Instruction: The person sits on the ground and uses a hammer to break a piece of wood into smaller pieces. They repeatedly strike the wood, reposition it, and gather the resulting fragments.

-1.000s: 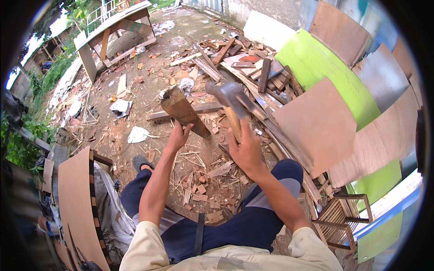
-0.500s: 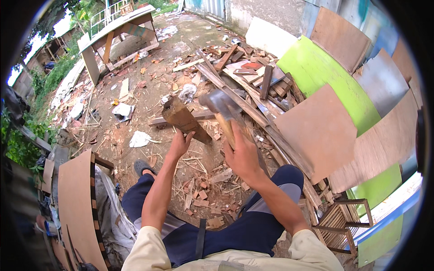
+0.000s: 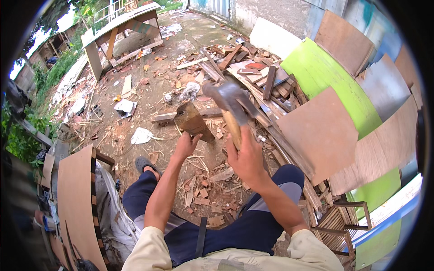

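- Wooden board (image 3: 194, 121), out front: was gripped in left hand (image 3: 184, 147), slanted, apparently for steadiness!
- Wood-handled hammer (image 3: 230, 100), to its right: was clasped low in right hand (image 3: 246, 156), seemingly for leverage!

Both arms reach fwd from the lower edge, hands near each other but not touching. L forearm (image 3: 158, 198) slants up & to the right; L hand (image 3: 186, 145) is closed, thumb out on its right side (other fingers mostly hidden). R forearm (image 3: 285, 207) slants up & to the left; R hand (image 3: 247, 156) is in a firm fist-type grip, back of hand in view. Legs spread, knees bent, L foot (image 3: 145, 165) out fwd.
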`<state>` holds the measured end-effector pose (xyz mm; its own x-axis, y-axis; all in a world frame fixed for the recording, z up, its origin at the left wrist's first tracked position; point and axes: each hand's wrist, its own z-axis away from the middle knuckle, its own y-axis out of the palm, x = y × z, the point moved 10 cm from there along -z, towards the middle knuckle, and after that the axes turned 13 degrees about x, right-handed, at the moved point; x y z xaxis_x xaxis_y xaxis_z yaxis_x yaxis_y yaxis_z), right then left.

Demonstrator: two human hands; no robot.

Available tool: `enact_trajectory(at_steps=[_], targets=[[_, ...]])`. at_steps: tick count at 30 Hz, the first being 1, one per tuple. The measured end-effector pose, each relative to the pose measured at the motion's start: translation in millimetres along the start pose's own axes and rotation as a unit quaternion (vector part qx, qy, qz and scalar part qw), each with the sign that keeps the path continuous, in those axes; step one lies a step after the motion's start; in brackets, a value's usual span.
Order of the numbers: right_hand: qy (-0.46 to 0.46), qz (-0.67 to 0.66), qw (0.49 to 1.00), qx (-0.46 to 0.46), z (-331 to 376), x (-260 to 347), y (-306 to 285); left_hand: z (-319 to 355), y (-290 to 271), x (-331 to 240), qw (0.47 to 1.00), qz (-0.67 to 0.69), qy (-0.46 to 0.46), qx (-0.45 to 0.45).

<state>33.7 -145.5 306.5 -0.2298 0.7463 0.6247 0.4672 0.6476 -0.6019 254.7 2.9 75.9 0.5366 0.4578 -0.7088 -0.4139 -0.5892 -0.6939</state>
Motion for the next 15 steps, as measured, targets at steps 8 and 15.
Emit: enact_trajectory(at_steps=[8,15], targets=[[0.055,0.048,0.994,0.081,26,-75,54,3,15,-20,0.999,0.014,0.025,0.039],[0.068,-0.076,0.995,-0.009,35,-51,22,12,9,-18,0.999,-0.004,0.041,0.019]])
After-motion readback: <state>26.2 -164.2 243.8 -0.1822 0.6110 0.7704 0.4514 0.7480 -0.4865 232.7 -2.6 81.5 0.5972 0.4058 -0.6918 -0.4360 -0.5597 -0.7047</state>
